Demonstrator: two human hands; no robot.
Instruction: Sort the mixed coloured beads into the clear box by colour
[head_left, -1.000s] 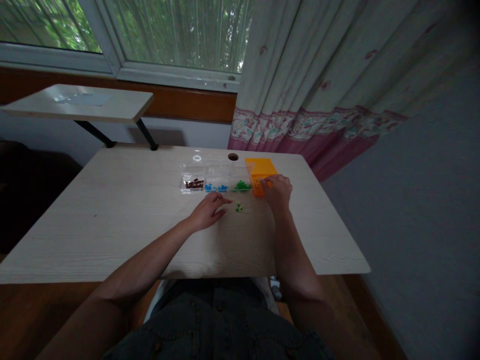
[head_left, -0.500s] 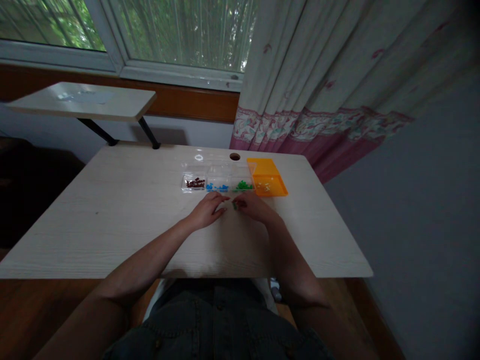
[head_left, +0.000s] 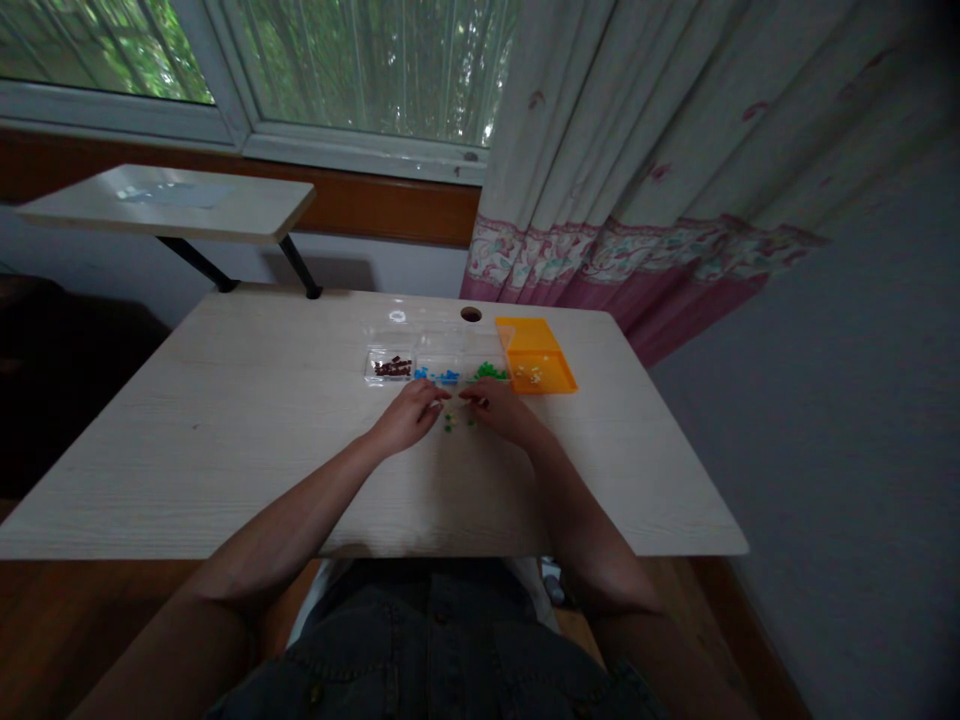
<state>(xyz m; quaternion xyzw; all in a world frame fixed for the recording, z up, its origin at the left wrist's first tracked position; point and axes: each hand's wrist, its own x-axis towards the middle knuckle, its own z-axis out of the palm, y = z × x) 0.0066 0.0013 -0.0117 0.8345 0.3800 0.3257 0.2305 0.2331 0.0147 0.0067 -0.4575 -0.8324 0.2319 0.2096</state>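
Note:
Both my hands are over the table's middle, just in front of a clear plastic box with compartments (head_left: 439,345). My left hand (head_left: 409,415) has thumb and forefinger drawn together in a pinch; whatever is between them is too small to make out. Facing it, my right hand (head_left: 501,408) is closed too, its fingertips hiding what they hold. Between and below the fingertips lie several tiny green and pale pieces (head_left: 449,422) on the tabletop. The box holds dark brown pieces (head_left: 393,367) at left, blue pieces (head_left: 439,376) in the middle and green pieces (head_left: 490,371) at right.
An open orange case (head_left: 551,372) with small pale pieces (head_left: 531,375) adjoins the clear box on the right. Behind them is a round hole (head_left: 471,314) in the table (head_left: 262,420). A raised shelf (head_left: 247,215) stands at the back left; a curtain (head_left: 600,180) hangs behind.
My left hand has drawn back slightly left, its thumb and forefinger now closer together. My right fingertips have moved up a little, and small green and pale pieces now show on the table below.

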